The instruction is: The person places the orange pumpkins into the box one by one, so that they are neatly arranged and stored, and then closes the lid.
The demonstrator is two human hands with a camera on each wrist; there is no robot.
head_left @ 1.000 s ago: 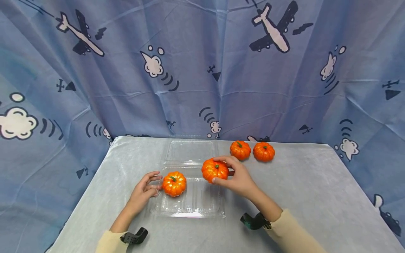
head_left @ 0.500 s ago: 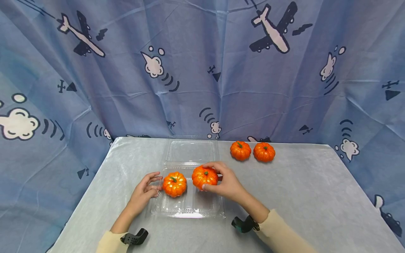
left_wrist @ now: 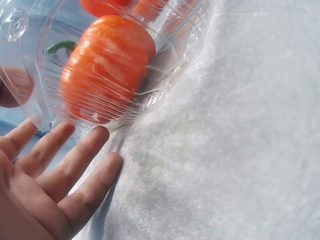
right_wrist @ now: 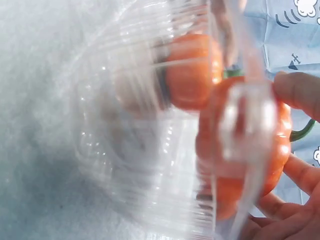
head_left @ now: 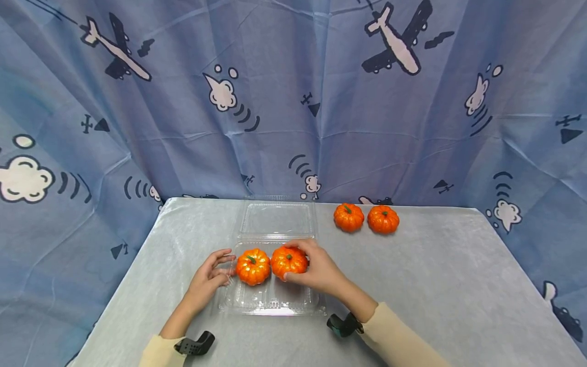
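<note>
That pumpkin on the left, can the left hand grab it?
Probably, but not straight across: the side of the clear box stands between the left hand and that pumpkin. The lid is open, so going over looks free.

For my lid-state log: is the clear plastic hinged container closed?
No, the head view shows its transparent rectangular lid lying open beyond the clear ridged base.

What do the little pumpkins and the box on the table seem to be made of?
Pumpkins: possibly plastic or painted foam; their glossy orange skin catches bright highlights, but the look doesn't settle it.
Box: most likely thin clear plastic, shiny, since pumpkins show through its ridged wall.
</note>
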